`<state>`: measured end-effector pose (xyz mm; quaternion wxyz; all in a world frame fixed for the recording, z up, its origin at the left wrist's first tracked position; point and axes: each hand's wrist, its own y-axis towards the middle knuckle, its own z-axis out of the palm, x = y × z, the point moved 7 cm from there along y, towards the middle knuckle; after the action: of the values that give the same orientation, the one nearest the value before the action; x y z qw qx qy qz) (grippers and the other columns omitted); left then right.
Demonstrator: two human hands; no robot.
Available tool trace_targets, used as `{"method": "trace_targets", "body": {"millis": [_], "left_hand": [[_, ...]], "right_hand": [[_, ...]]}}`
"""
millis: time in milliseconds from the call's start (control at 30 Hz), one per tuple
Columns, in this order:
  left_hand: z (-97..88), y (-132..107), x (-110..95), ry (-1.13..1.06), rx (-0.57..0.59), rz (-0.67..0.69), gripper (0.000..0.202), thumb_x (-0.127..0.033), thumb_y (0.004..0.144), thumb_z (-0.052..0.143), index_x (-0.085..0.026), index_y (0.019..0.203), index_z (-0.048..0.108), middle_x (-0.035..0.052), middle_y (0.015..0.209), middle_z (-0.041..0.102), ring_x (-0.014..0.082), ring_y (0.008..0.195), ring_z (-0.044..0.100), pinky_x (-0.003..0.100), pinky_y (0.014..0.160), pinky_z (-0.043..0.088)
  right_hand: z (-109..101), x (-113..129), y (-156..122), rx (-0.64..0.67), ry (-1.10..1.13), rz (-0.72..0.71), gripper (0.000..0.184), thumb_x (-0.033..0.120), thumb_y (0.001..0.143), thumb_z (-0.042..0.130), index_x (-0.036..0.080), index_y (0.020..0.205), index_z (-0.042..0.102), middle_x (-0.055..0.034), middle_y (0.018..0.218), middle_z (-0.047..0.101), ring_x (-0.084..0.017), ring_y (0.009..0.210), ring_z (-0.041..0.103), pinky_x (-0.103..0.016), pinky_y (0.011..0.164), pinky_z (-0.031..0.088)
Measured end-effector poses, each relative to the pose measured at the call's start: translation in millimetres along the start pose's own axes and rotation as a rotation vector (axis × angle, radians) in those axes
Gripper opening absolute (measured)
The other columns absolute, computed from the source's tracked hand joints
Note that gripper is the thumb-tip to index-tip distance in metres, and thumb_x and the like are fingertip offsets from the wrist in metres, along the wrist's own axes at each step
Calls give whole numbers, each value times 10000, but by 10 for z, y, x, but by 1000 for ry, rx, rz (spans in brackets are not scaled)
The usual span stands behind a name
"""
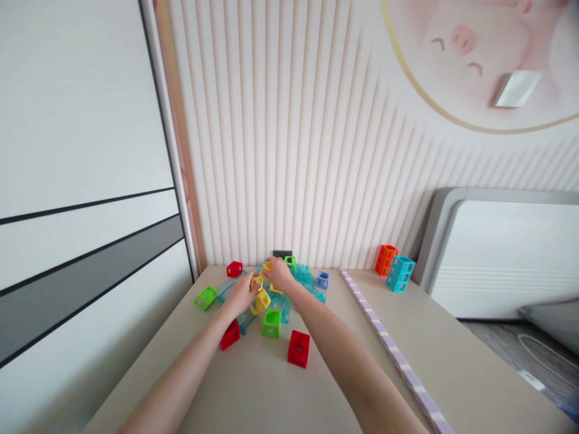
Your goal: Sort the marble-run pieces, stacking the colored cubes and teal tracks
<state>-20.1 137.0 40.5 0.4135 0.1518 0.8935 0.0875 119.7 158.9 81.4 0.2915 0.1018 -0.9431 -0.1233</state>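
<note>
yellow cube (261,300) at left hand (242,293)

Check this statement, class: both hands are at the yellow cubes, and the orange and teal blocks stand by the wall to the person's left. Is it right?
Wrong side: the orange blocks and teal blocks stand by the wall to the person's right, as the head view shows. The left hand and right hand are indeed at the yellow cubes.

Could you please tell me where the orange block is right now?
The orange block stands at the right in the head view, against the slatted wall, beside the teal block.
</note>
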Motion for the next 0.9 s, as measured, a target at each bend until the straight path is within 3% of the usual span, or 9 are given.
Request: {"method": "trace_targets", "body": {"millis": [200, 333, 433, 567, 667, 700, 767, 800, 900], "left_hand": [[36, 81, -20, 193, 15, -64, 363, -143, 902, 520, -138, 1264, 535, 141, 1109, 709, 231, 1054, 668, 315, 903, 469], [73, 109, -42, 286, 49, -79, 332, -125, 895, 544, -133, 1224, 583, 143, 1093, 725, 223, 1024, 681, 294, 891, 466], [77, 99, -71, 344, 63, -65, 255, -136, 909, 531, -154, 1137, 644, 124, 1080, 735, 220, 1029, 676, 288, 909, 454], [49, 85, -110, 403, 58, -29, 274, -170, 939, 484, -156, 1147, 663, 133, 1115, 727, 224, 1074, 651, 297, 957, 429], [37, 95, -118, 437, 51, -8, 304, -141, 939, 433, -150, 1100, 690, 132, 1056, 731, 220, 1029, 651, 291, 938, 436], [35, 99, -117, 447, 44, -2, 312, -135, 937, 419, -148, 1071, 701, 133, 1033, 728, 221, 1026, 646, 290, 935, 437], [33, 102, -108, 465, 23, 6, 317, -137, 934, 410, -148, 1020, 715, 134, 1000, 714, 225, 1034, 633, 288, 935, 435], [33, 101, -100, 472, 11, 8, 312, -143, 932, 413, -150, 1004, 717, 132, 982, 706, 226, 1032, 629, 288, 931, 438], [27, 81, -76, 481, -25, 16, 305, -140, 921, 418, -158, 1002, 712, 114, 938, 689, 221, 993, 634, 289, 903, 456]], "right_hand": [[-28, 8, -74, 25, -120, -110, 392, 281, 915, 612, 121, 1272, 595, -172, 1210, 635, -240, 1102, 631, -307, 947, 458], [-254, -53, -267, 6, -219, -195, 305, 263, 934, 554, 188, 1218, 634, -114, 1209, 647, -218, 1102, 622, -289, 926, 458], [-551, -238, -450, -41, -286, -217, 265, 254, 941, 525, 240, 1169, 660, -67, 1163, 670, -204, 1076, 622, -284, 929, 450], [-1223, -833, -691, -207, -371, -95, 296, 184, 949, 461, 210, 1170, 655, -94, 1201, 649, -224, 1132, 580, -330, 1011, 407], [-1854, -1482, -909, -392, -433, 98, 387, 148, 938, 423, 118, 1295, 568, -225, 1388, 491, -338, 1276, 458, -504, 1067, 334], [-2059, -1719, -997, -460, -455, 190, 414, 151, 932, 431, 95, 1329, 536, -258, 1410, 449, -371, 1297, 429, -548, 1060, 318], [-2415, -2219, -1211, -566, -520, 478, 446, 217, 924, 495, 172, 1368, 511, -221, 1452, 412, -371, 1321, 407, -534, 1045, 339], [-2525, -2444, -1304, -566, -508, 594, 481, 254, 920, 521, 210, 1397, 485, -207, 1488, 370, -368, 1352, 376, -521, 1047, 337], [-2699, -2874, -1474, -558, -452, 727, 552, 357, 895, 576, 200, 1414, 473, -254, 1491, 330, -411, 1343, 390, -527, 994, 371]]}}
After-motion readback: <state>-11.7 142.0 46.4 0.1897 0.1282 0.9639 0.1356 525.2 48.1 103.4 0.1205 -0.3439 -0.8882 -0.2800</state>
